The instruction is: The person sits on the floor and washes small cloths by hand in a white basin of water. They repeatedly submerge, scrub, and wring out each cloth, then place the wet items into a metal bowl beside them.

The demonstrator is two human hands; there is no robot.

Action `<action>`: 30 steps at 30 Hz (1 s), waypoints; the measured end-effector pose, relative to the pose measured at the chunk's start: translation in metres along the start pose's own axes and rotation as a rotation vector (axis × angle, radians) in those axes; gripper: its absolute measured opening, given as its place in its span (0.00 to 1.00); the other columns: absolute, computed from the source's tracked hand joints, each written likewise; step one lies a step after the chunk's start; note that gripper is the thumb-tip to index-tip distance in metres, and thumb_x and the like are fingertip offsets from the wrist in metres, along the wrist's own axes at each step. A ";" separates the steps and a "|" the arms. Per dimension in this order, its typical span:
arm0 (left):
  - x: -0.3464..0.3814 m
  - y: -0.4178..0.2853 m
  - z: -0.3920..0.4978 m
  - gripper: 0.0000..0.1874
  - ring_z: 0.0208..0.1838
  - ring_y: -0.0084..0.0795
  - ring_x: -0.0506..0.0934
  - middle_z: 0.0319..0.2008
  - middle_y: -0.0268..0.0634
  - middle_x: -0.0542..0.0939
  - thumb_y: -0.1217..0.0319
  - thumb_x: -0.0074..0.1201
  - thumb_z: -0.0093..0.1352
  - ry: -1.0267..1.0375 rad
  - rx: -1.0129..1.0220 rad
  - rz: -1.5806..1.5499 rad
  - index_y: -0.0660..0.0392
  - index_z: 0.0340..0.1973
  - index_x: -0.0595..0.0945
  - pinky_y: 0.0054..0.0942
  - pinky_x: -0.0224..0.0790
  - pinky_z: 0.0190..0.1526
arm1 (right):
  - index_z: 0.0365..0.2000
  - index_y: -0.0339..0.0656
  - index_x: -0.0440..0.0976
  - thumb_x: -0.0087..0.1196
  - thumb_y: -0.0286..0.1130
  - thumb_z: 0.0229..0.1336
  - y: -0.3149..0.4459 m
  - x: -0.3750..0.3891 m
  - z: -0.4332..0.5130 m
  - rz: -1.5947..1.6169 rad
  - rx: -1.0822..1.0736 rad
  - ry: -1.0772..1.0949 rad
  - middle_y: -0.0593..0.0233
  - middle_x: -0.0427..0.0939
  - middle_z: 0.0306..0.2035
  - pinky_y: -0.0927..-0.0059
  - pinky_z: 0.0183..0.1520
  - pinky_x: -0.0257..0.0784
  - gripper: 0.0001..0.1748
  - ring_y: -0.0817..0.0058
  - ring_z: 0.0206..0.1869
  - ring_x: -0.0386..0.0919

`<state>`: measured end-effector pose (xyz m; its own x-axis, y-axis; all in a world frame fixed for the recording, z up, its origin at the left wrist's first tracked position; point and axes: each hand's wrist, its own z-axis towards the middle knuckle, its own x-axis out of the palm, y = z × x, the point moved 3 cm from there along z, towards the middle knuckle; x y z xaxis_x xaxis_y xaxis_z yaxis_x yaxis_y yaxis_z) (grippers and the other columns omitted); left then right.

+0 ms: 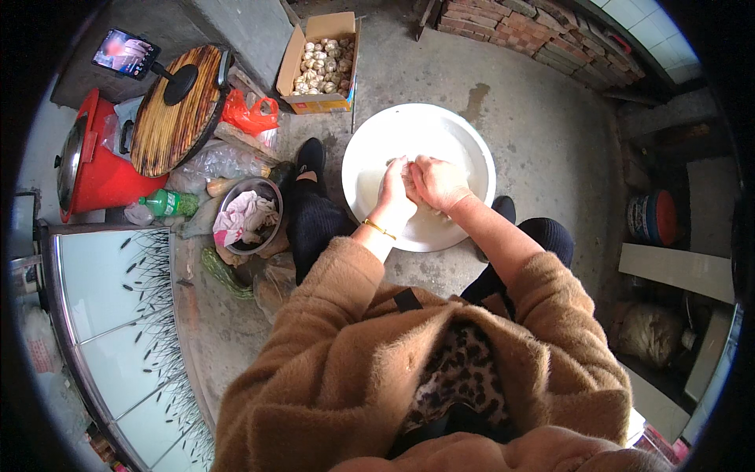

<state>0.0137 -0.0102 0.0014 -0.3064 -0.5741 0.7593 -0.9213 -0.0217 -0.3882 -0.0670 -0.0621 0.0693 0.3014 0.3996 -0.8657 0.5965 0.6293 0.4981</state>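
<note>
A white round basin (365,221) stands on the concrete floor between my knees, with whitish, cloudy contents. Over its middle, my left hand (394,192) and my right hand (439,180) are pressed together, fingers curled inward. A gold-coloured bangle (379,229) circles my left wrist. Pale, lumpy material (435,216) shows in the basin below my right wrist. Whatever may lie between my palms is hidden by the fingers, so I cannot tell if they grip something.
Beyond the basin is a cardboard box (292,65) of garlic bulbs. To the left are a metal bowl (279,203) with cloths, a green plastic bottle (171,203), a ridged gourd (221,272), and a phone (125,53) on a stand atop a round wooden board (171,130). Bricks (525,35) are stacked far right.
</note>
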 end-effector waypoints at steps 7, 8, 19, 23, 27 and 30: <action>-0.017 -0.010 0.012 0.20 0.48 0.36 0.77 0.44 0.38 0.80 0.55 0.39 0.70 -0.134 0.099 -0.044 0.55 0.46 0.77 0.36 0.69 0.52 | 0.44 0.36 0.72 0.42 0.52 0.61 -0.029 0.004 0.003 -0.026 0.133 0.201 0.43 0.79 0.38 0.54 0.50 0.71 0.28 0.49 0.44 0.78; -0.015 -0.011 0.011 0.21 0.49 0.36 0.76 0.47 0.38 0.79 0.54 0.38 0.71 -0.093 0.086 -0.056 0.56 0.47 0.77 0.36 0.68 0.53 | 0.48 0.39 0.70 0.45 0.53 0.59 -0.028 0.007 0.001 -0.040 0.070 0.207 0.44 0.79 0.40 0.54 0.53 0.69 0.28 0.48 0.46 0.77; -0.010 0.002 0.003 0.19 0.48 0.38 0.76 0.43 0.44 0.79 0.58 0.38 0.70 -0.129 -0.111 0.050 0.56 0.44 0.77 0.37 0.68 0.52 | 0.44 0.44 0.72 0.50 0.31 0.47 -0.023 0.022 0.004 0.722 0.145 0.242 0.51 0.78 0.38 0.62 0.51 0.69 0.19 0.58 0.44 0.77; -0.007 -0.006 0.006 0.17 0.38 0.35 0.78 0.34 0.40 0.80 0.58 0.39 0.70 0.390 -0.221 -0.119 0.56 0.34 0.78 0.36 0.70 0.46 | 0.37 0.40 0.75 0.50 0.39 0.51 0.007 0.008 -0.006 0.479 -0.020 0.245 0.49 0.78 0.37 0.59 0.51 0.69 0.16 0.53 0.44 0.76; -0.010 -0.004 0.002 0.15 0.33 0.34 0.77 0.28 0.36 0.80 0.62 0.38 0.71 0.376 -0.147 -0.056 0.56 0.29 0.77 0.36 0.70 0.42 | 0.32 0.38 0.75 0.46 0.37 0.58 0.029 0.003 -0.017 0.249 -0.211 0.042 0.53 0.79 0.35 0.61 0.47 0.72 0.13 0.55 0.40 0.77; -0.014 0.003 -0.001 0.17 0.42 0.38 0.77 0.37 0.41 0.80 0.61 0.34 0.73 0.051 -0.051 0.000 0.57 0.35 0.77 0.38 0.69 0.49 | 0.31 0.38 0.75 0.44 0.36 0.60 0.029 0.007 -0.013 0.003 -0.268 -0.009 0.55 0.79 0.34 0.61 0.44 0.73 0.14 0.56 0.38 0.78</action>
<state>0.0146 -0.0012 -0.0097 -0.3169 -0.5314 0.7856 -0.9320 0.0208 -0.3619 -0.0573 -0.0325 0.0782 0.3106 0.3962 -0.8640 0.3776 0.7827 0.4947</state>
